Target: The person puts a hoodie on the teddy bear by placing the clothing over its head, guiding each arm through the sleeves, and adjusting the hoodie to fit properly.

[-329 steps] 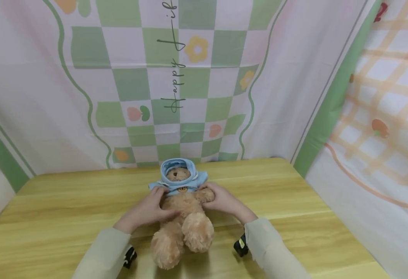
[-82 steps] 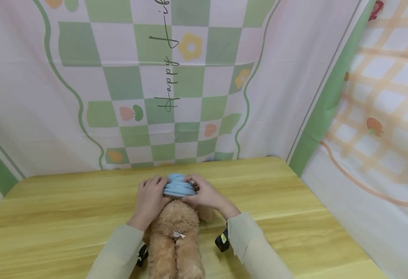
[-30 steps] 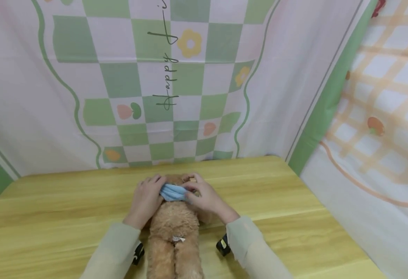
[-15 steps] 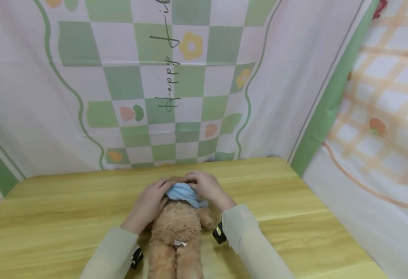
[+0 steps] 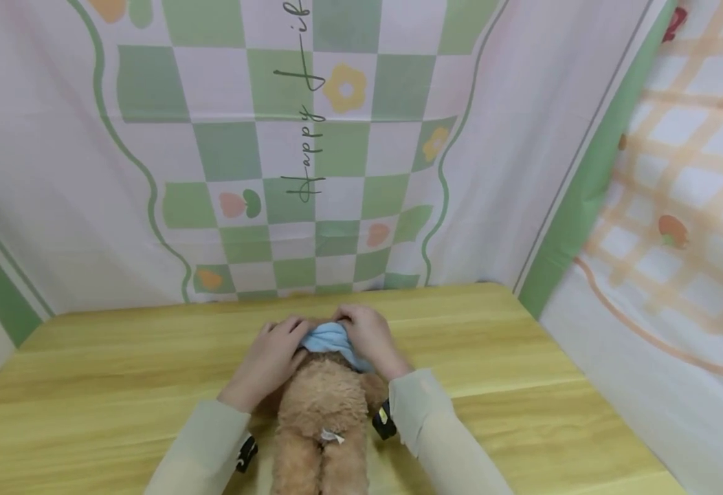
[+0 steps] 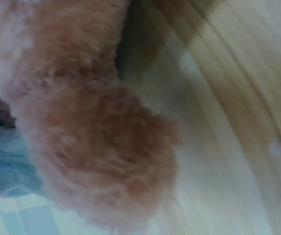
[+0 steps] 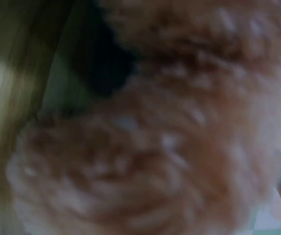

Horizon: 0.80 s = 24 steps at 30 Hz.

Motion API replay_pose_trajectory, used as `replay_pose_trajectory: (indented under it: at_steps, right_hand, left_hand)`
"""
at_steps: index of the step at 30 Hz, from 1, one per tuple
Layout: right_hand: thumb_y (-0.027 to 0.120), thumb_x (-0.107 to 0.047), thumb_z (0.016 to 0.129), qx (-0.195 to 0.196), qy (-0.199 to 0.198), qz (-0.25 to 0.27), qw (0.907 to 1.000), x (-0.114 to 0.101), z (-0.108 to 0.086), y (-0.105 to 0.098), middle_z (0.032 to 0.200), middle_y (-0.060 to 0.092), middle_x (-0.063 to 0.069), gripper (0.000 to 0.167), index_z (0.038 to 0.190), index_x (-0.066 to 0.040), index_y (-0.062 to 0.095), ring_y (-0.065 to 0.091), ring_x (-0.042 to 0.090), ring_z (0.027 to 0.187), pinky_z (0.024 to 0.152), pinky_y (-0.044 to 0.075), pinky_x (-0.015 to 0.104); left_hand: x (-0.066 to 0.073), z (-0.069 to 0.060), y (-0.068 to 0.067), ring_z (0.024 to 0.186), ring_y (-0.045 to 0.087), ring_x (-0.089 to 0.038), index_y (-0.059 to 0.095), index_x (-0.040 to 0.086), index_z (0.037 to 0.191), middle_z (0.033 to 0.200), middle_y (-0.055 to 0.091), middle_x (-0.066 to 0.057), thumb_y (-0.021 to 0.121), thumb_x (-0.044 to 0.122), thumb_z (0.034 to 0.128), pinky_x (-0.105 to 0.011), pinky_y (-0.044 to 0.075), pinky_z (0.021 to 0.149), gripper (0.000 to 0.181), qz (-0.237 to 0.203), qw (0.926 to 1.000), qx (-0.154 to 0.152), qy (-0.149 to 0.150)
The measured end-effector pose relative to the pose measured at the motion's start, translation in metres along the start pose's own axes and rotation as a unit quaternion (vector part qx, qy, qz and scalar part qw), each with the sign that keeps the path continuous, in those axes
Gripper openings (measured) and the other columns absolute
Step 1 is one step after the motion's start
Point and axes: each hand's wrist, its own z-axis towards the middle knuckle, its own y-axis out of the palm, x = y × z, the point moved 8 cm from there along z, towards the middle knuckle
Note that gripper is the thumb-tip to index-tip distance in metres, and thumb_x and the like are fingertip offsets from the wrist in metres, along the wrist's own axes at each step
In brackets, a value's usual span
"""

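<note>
A brown teddy bear (image 5: 323, 402) lies with its back up, legs toward me, a small white tag (image 5: 330, 436) near its bottom. Bunched round its neck or head is a light blue hoodie (image 5: 329, 338); the head is mostly hidden. My left hand (image 5: 273, 359) grips the cloth's left side, its thumb near the bear's fur. On the other side, my right hand (image 5: 369, 338) holds the cloth with bent fingers. The left wrist view has a furry arm (image 6: 106, 152) beside the hoodie (image 6: 13, 161). Blurred fur (image 7: 150, 161) fills most of the right wrist view.
The wood-grain table (image 5: 139, 371) carries the bear near its middle. A checkered curtain (image 5: 225, 151) hangs behind the far edge, and another with orange bands (image 5: 689, 172) is at the right. Black wrist cameras (image 5: 383, 421) sit under both sleeves.
Earlier the bear lay face up wearing the hoodie; it has been turned over and the hoodie bunched upward. Within the last second, my right hand has regripped the cloth, whose edge now hangs at right.
</note>
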Motion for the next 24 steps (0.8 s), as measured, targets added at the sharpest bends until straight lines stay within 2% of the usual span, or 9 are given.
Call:
replay_pose_trajectory:
  at_steps: [3, 5, 11, 14, 18, 24]
  right_hand:
    - [0.056, -0.01, 0.095, 0.012, 0.009, 0.0, 0.9999, -0.001, -0.001, 0.0, 0.096, 0.073, 0.002, 0.02, 0.09, -0.019, 0.073, 0.068, 0.022, 0.089, 0.079, 0.055, 0.039]
    - [0.055, -0.008, 0.094, 0.026, 0.006, -0.003, 0.9996, -0.001, -0.002, -0.001, 0.095, 0.073, 0.002, 0.022, 0.09, -0.018, 0.073, 0.068, 0.022, 0.087, 0.077, 0.055, 0.039]
    - [0.055, -0.008, 0.094, 0.059, -0.008, -0.016, 0.9981, -0.001, -0.003, -0.004, 0.093, 0.074, 0.002, 0.021, 0.089, -0.017, 0.073, 0.069, 0.02, 0.082, 0.073, 0.056, 0.037]
    - [0.057, -0.009, 0.094, 0.074, 0.004, -0.015, 0.9971, 0.002, -0.003, -0.005, 0.092, 0.074, 0.002, 0.019, 0.089, -0.017, 0.074, 0.069, 0.022, 0.083, 0.073, 0.055, 0.039]
    - [0.059, -0.01, 0.093, 0.087, 0.018, -0.016, 0.9959, 0.005, -0.002, -0.007, 0.091, 0.074, 0.003, 0.017, 0.088, -0.017, 0.073, 0.069, 0.024, 0.082, 0.072, 0.055, 0.04]
    - [0.06, -0.011, 0.092, 0.095, 0.025, -0.027, 0.9948, 0.005, -0.001, -0.007, 0.09, 0.075, 0.002, 0.016, 0.088, -0.017, 0.074, 0.069, 0.023, 0.08, 0.071, 0.055, 0.039]
  left_hand:
    - [-0.001, -0.003, -0.002, 0.105, 0.062, -0.023, 0.061, 0.013, 0.121, 0.114, 0.064, -0.006, 0.07, 0.019, 0.0865, -0.045, 0.05, 0.087, 0.036, 0.001, 0.9999, 0.012, -0.002]
    - [0.002, -0.005, -0.004, 0.104, 0.063, -0.022, 0.062, 0.014, 0.12, 0.113, 0.065, -0.005, 0.069, 0.02, 0.0873, -0.044, 0.051, 0.086, 0.034, 0.007, 0.9994, 0.032, 0.011]
    - [0.014, -0.011, -0.013, 0.09, 0.065, -0.017, 0.064, 0.015, 0.103, 0.1, 0.066, -0.001, 0.064, 0.006, 0.0879, -0.036, 0.053, 0.079, 0.017, 0.059, 0.991, 0.106, 0.057]
    - [0.018, -0.014, -0.013, 0.091, 0.064, -0.015, 0.062, 0.015, 0.1, 0.098, 0.067, 0.0, 0.063, 0.003, 0.0867, -0.037, 0.052, 0.084, 0.018, 0.087, 0.9864, 0.115, 0.078]
    - [0.021, -0.021, -0.012, 0.092, 0.064, -0.014, 0.061, 0.016, 0.1, 0.097, 0.066, 0.001, 0.059, 0.003, 0.0854, -0.039, 0.051, 0.091, 0.019, 0.105, 0.9811, 0.116, 0.114]
    - [0.026, -0.029, -0.015, 0.084, 0.063, -0.014, 0.06, 0.015, 0.096, 0.093, 0.063, 0.0, 0.054, 0.005, 0.0843, -0.033, 0.051, 0.082, 0.016, 0.119, 0.9696, 0.135, 0.166]
